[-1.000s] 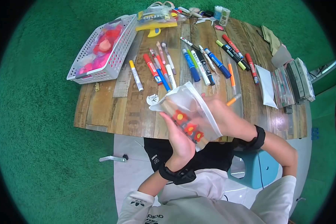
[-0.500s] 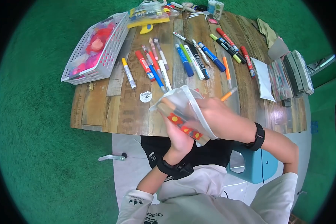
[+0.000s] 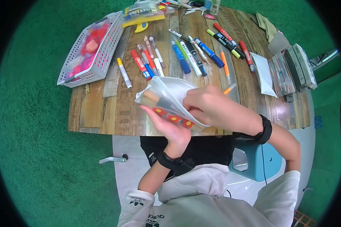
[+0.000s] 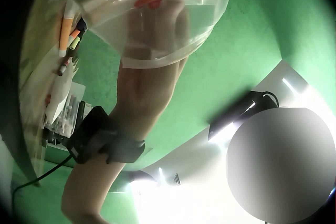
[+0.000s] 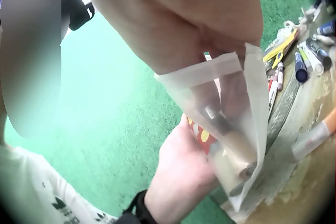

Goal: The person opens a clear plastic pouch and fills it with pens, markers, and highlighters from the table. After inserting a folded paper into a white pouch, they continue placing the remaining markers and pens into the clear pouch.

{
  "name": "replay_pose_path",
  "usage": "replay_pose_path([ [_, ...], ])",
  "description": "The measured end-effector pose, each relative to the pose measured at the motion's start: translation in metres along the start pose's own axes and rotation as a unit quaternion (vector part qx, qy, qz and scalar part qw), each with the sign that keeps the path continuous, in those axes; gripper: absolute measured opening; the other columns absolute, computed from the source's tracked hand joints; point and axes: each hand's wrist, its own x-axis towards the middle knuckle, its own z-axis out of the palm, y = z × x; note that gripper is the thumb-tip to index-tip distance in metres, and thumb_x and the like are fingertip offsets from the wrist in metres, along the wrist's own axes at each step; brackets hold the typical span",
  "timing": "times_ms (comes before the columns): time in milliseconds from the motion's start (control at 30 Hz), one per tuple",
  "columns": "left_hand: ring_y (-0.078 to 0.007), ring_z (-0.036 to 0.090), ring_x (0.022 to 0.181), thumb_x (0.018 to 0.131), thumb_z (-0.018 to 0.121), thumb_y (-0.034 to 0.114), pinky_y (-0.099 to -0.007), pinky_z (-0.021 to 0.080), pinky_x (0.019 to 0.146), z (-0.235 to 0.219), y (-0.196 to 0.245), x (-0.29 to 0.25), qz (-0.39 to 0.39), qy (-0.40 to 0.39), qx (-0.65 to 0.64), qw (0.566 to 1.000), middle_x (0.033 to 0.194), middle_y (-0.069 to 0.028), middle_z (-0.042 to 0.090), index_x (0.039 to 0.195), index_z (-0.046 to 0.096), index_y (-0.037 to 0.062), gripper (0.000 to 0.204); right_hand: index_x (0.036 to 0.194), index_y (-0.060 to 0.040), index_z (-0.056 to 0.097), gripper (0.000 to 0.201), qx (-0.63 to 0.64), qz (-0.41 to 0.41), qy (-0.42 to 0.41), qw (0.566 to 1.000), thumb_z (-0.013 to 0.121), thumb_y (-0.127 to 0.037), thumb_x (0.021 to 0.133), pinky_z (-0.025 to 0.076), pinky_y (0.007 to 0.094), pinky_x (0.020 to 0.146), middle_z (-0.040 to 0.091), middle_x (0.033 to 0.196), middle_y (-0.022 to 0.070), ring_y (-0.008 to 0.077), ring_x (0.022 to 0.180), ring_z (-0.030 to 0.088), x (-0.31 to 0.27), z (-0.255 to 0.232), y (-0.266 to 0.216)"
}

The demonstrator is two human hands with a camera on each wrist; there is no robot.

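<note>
A translucent zip pouch (image 3: 166,92) with a white rim and a row of red flowers tilts over the table's near edge. My left hand (image 3: 168,128) holds it from below, its palm against the flowered side. The fingers of my right hand (image 3: 208,102) are curled at the pouch's open mouth; in the right wrist view they show partly through the plastic. Inside the pouch are tan barrels (image 5: 241,153) and a dark piece (image 5: 220,121) near the right fingers. Whether those fingers grip it I cannot tell.
Several markers and pens, among them a blue marker (image 3: 180,56) and a red marker (image 3: 247,56), lie across the wooden table (image 3: 102,108). A white basket (image 3: 106,56) stands at the left. Boxes (image 3: 301,66) and a white packet (image 3: 262,75) are at the right.
The pouch and my left hand have moved up and left in the head view. My right hand's fingers, deeper inside earlier, are now curled nearer the pouch's mouth. The head view has shifted slightly.
</note>
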Motion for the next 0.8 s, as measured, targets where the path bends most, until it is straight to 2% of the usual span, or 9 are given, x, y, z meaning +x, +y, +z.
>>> replay_pose_path([
  [67, -0.0202, 0.05, 0.118, 0.092, 0.032, 0.068, -0.0378, 0.041, 0.099, 0.0, 0.002, 0.0, -0.028, 0.004, -0.006, 1.0, 0.128, -0.0043, 0.05, 0.135, 0.041, 0.014, 0.069, 0.088, 0.0051, 0.059, 0.016, -0.038, 0.0, -0.029, 0.999, 0.063, -0.002, 0.074, 0.047, 0.0401, 0.065, 0.06, 0.078, 0.0188, 0.037, 0.075, 0.06, 0.0, 0.002, -0.001],
  [133, -0.0205, 0.052, 0.116, 0.093, 0.033, 0.066, -0.0376, 0.043, 0.097, -0.002, 0.004, -0.002, -0.053, 0.008, -0.009, 0.999, 0.127, -0.0034, 0.052, 0.134, 0.043, 0.015, 0.065, 0.087, 0.0028, 0.063, 0.018, -0.084, 0.06, -0.004, 0.995, 0.066, -0.006, 0.072, 0.048, 0.0432, 0.064, 0.061, 0.077, 0.0205, 0.0378, 0.077, 0.062, -0.002, 0.012, -0.001],
  [267, -0.0174, 0.052, 0.116, 0.095, 0.036, 0.062, -0.0365, 0.044, 0.095, -0.002, -0.004, -0.009, -0.053, -0.074, -0.034, 0.995, 0.124, -0.0012, 0.055, 0.133, 0.044, 0.0166, 0.059, 0.089, 0.0037, 0.061, 0.018, -0.072, 0.006, -0.004, 0.997, 0.064, -0.007, 0.074, 0.047, 0.044, 0.064, 0.061, 0.079, 0.0217, 0.0393, 0.077, 0.061, -0.004, 0.013, 0.0],
  [333, -0.0167, 0.052, 0.117, 0.098, 0.037, 0.056, -0.0368, 0.043, 0.097, -0.008, -0.007, -0.008, -0.056, -0.086, 0.055, 0.993, 0.124, -0.0014, 0.055, 0.133, 0.045, 0.0161, 0.054, 0.09, 0.0044, 0.06, 0.018, 0.0, 0.034, -0.006, 0.999, 0.062, -0.009, 0.079, 0.047, 0.0448, 0.062, 0.061, 0.077, 0.0223, 0.0404, 0.074, 0.061, -0.003, 0.01, 0.0],
  [367, -0.0161, 0.051, 0.117, 0.1, 0.038, 0.047, -0.0352, 0.04, 0.099, -0.01, -0.007, -0.006, -0.053, -0.129, 0.041, 0.989, 0.123, -0.002, 0.055, 0.131, 0.045, 0.0128, 0.047, 0.09, 0.0044, 0.06, 0.018, -0.006, 0.034, -0.005, 0.999, 0.062, -0.009, 0.079, 0.047, 0.0448, 0.062, 0.061, 0.077, 0.0223, 0.0404, 0.074, 0.061, -0.002, 0.008, -0.001],
  [433, -0.0154, 0.05, 0.117, 0.101, 0.039, 0.043, -0.0346, 0.038, 0.1, -0.007, -0.007, -0.007, -0.042, -0.139, 0.058, 0.988, 0.122, -0.0024, 0.055, 0.13, 0.046, 0.0107, 0.044, 0.092, 0.0039, 0.057, 0.019, 0.012, 0.093, -0.002, 0.996, 0.06, -0.011, 0.081, 0.048, 0.0437, 0.064, 0.059, 0.077, 0.024, 0.0425, 0.075, 0.059, 0.001, 0.004, -0.005],
  [567, -0.0134, 0.047, 0.117, 0.102, 0.042, 0.03, -0.0335, 0.035, 0.099, -0.013, -0.008, -0.001, -0.011, -0.161, 0.081, 0.984, 0.121, -0.0032, 0.055, 0.124, 0.049, 0.0061, 0.033, 0.09, 0.0047, 0.057, 0.02, 0.007, 0.116, 0.065, 0.991, 0.061, -0.013, 0.082, 0.048, 0.0438, 0.062, 0.059, 0.073, 0.024, 0.0418, 0.071, 0.06, 0.006, -0.001, -0.009],
  [733, -0.0135, 0.046, 0.117, 0.103, 0.041, 0.028, -0.0334, 0.034, 0.101, -0.018, -0.006, 0.003, -0.014, -0.167, 0.06, 0.984, 0.122, -0.0036, 0.054, 0.124, 0.049, 0.0056, 0.032, 0.08, 0.0076, 0.054, 0.031, -0.061, 0.107, 0.058, 0.991, 0.064, -0.022, 0.083, 0.047, 0.0463, 0.056, 0.058, 0.068, 0.0275, 0.0434, 0.066, 0.06, 0.01, -0.001, -0.003],
  [800, -0.0141, 0.046, 0.118, 0.103, 0.039, 0.031, -0.0337, 0.034, 0.101, -0.016, -0.003, 0.002, -0.007, -0.148, 0.056, 0.987, 0.124, -0.0037, 0.053, 0.128, 0.047, 0.0062, 0.036, 0.083, 0.006, 0.056, 0.025, -0.056, 0.113, 0.05, 0.991, 0.064, -0.018, 0.082, 0.048, 0.0441, 0.057, 0.059, 0.07, 0.0255, 0.0419, 0.065, 0.06, 0.01, -0.003, -0.006],
])
